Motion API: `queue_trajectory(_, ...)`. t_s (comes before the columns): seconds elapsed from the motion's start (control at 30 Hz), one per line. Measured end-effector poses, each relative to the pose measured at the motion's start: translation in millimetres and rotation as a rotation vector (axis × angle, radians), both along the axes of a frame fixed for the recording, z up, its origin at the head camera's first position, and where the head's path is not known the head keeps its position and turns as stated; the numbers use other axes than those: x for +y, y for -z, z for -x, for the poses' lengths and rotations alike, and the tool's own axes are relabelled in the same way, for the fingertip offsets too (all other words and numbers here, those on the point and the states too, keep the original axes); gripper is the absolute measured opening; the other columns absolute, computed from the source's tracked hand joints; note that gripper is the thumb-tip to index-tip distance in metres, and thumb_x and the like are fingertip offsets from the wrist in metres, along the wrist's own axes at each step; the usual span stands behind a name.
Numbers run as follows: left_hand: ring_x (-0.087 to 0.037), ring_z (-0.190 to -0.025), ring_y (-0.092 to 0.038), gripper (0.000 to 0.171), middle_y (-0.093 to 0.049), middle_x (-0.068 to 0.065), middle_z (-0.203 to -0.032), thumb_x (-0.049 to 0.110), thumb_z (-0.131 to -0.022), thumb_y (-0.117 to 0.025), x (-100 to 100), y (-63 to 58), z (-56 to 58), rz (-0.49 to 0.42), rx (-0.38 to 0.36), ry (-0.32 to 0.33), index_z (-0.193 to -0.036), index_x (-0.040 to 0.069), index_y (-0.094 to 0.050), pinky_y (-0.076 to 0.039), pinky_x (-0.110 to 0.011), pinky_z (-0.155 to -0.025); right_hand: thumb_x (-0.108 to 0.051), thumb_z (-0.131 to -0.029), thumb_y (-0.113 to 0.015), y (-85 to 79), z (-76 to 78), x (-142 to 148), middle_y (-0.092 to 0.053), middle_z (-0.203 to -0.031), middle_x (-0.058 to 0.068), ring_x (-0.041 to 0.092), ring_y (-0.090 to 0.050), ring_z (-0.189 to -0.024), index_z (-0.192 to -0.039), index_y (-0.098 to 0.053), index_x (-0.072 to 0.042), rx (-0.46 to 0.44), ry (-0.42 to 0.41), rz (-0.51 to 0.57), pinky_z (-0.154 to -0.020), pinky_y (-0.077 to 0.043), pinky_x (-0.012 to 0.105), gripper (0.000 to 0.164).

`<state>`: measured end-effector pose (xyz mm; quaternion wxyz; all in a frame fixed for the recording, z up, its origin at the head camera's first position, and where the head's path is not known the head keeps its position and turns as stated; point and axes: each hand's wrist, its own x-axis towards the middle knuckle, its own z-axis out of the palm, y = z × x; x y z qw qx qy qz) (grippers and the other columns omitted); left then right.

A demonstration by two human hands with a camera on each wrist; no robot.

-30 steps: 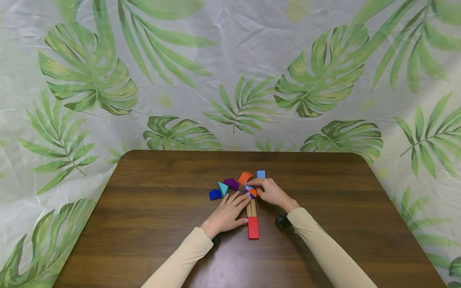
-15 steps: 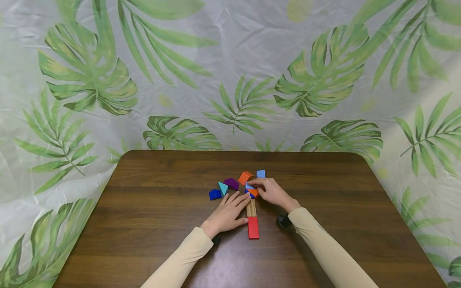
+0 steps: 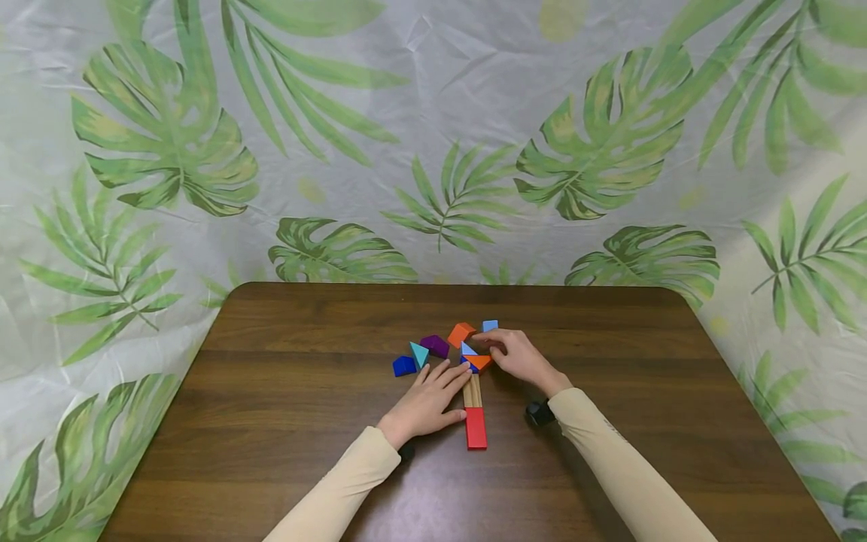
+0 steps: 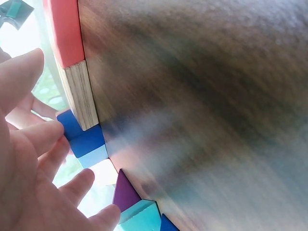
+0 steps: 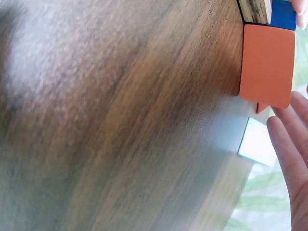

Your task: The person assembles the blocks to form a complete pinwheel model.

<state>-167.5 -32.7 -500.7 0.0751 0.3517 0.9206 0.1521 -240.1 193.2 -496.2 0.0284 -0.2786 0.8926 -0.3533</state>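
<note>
A row of blocks runs away from me: a red block (image 3: 476, 429), a plain wood block (image 3: 473, 393), then a blue block (image 4: 86, 137) and an orange triangular block (image 3: 480, 362). A light blue triangular block (image 3: 466, 350) lies at the far end. My left hand (image 3: 425, 403) is spread beside the row, its index fingertip on the blue block and its thumb near the red one. Just right of the light blue and orange triangles, my right hand (image 3: 520, 357) holds nothing, its index finger extended. The right wrist view shows the fingers close to the orange triangular block (image 5: 267, 65).
Beyond the left fingertips lie a purple block (image 3: 435, 346), a teal triangular block (image 3: 419, 354) and a dark blue block (image 3: 404, 366). An orange block (image 3: 462, 334) and a light blue block (image 3: 490, 325) sit past the row. A leaf-patterned cloth (image 3: 447, 256) hangs behind the table (image 3: 284, 421).
My right hand has let go of the light blue triangular block and drawn back slightly to the right, uncovering more of both triangles. My left hand stays in place.
</note>
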Motion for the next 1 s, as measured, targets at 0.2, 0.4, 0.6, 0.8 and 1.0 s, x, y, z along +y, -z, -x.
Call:
queue_trajectory(0.2,-0.030,-0.142,-0.020,0.067,-0.030,-0.003,-0.154,0.041,-0.095,-0.057,-0.5,1.1,0.6,-0.001,0.001,0.001,-0.150,0.012,-0.033,-0.015,-0.055,-0.111,0.008,-0.089,-0.050,1.2,-0.7,-5.1,-0.062,-0.125,0.012,0.028,-0.058,-0.112,-0.127,-0.061,-0.001,-0.001,-0.075,-0.020,-0.092,-0.047,0.044,0.041)
queue_trajectory(0.4,-0.031,-0.142,-0.021,0.067,-0.030,-0.003,-0.154,0.041,-0.095,-0.056,-0.4,0.0,-0.3,0.010,0.012,0.001,-0.151,0.012,-0.032,-0.016,-0.055,-0.111,0.008,-0.090,-0.048,1.9,0.2,-12.4,-0.055,-0.133,0.014,0.032,-0.048,-0.125,-0.128,-0.060,-0.001,0.005,-0.139,-0.057,-0.100,-0.039,0.049,0.041)
queue_trajectory(0.6,-0.031,-0.142,-0.021,0.067,-0.030,-0.002,-0.154,0.042,-0.095,-0.056,0.2,-0.3,-0.6,0.018,0.020,0.000,-0.151,0.012,-0.032,-0.017,-0.055,-0.110,0.008,-0.091,-0.047,0.5,0.1,-13.6,-0.054,-0.134,0.014,0.032,-0.046,-0.127,-0.126,-0.062,-0.001,0.005,-0.148,-0.081,-0.100,-0.039,0.049,0.039)
queue_trajectory(0.8,-0.031,-0.141,-0.021,0.067,-0.031,-0.003,-0.153,0.042,-0.095,-0.056,0.1,0.0,-0.2,0.015,0.013,-0.002,-0.150,0.012,-0.034,-0.016,-0.055,-0.110,0.009,-0.091,-0.046,0.9,0.2,-10.7,-0.055,-0.131,0.014,0.033,-0.049,-0.123,-0.125,-0.062,0.001,0.015,-0.123,-0.099,-0.099,-0.040,0.049,0.038)
queue_trajectory(1.0,-0.030,-0.141,-0.021,0.066,-0.030,-0.002,-0.153,0.042,-0.095,-0.056,0.1,1.1,0.3,0.016,0.012,-0.003,-0.150,0.012,-0.034,-0.017,-0.055,-0.110,0.009,-0.091,-0.045,3.0,0.2,-5.8,-0.053,-0.131,0.014,0.034,-0.049,-0.122,-0.125,-0.063,-0.001,0.004,-0.063,-0.080,-0.098,-0.041,0.049,0.040)
